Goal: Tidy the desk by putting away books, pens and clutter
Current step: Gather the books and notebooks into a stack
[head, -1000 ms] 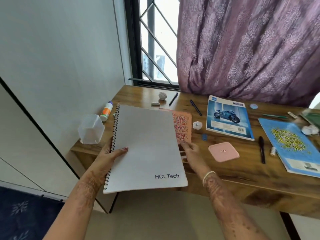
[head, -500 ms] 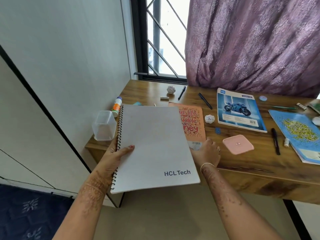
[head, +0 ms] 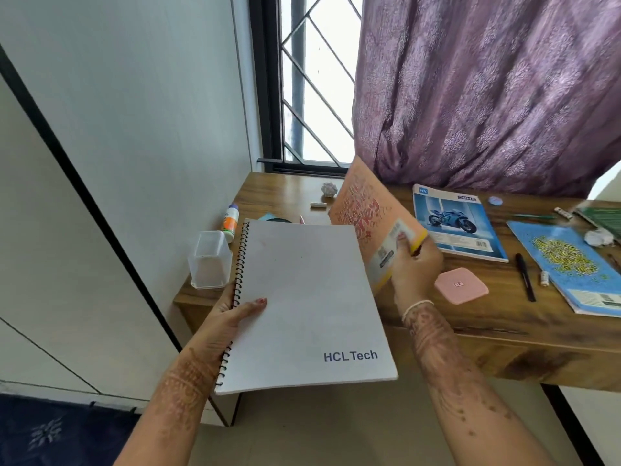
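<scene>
Head: notebook (head: 302, 297) in left hand (head: 232, 314), orange book (head: 363, 210) in right hand (head: 416, 267)

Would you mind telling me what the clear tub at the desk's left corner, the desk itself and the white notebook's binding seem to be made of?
The tub looks like frosted translucent plastic: the desk shows dimly through its walls. The desk looks like wood or wood-grain laminate, with dark grain streaks; which, I cannot tell. The binding looks like black wire, seen as thin separate loops.
</scene>
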